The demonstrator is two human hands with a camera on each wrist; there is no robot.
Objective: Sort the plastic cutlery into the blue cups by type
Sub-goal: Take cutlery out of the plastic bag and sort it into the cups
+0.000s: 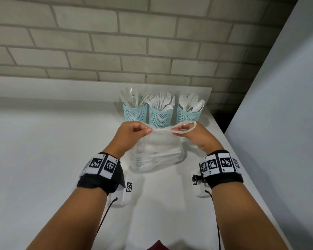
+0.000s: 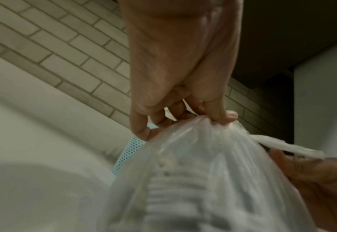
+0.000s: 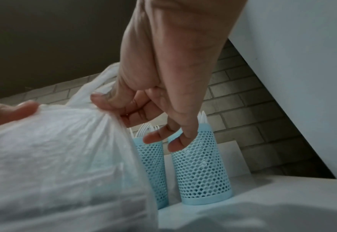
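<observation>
Three blue mesh cups stand in a row at the back of the white counter: the left cup (image 1: 134, 110) holds knives, the middle cup (image 1: 160, 114) holds forks, the right cup (image 1: 188, 112) holds spoons. In front of them a clear plastic bag (image 1: 156, 154) with white cutlery inside rests on the counter. My left hand (image 1: 134, 131) pinches the gathered top of the bag (image 2: 203, 141). My right hand (image 1: 197, 135) pinches the bag's looped handle (image 1: 184, 128) between thumb and forefinger, its other fingers (image 3: 175, 141) loosely spread by the cups.
A brick wall (image 1: 116, 42) runs behind the counter (image 1: 43, 150). A white panel (image 1: 287, 105) rises along the right side, close to the spoon cup. A raised white ledge (image 1: 61, 87) backs the cups.
</observation>
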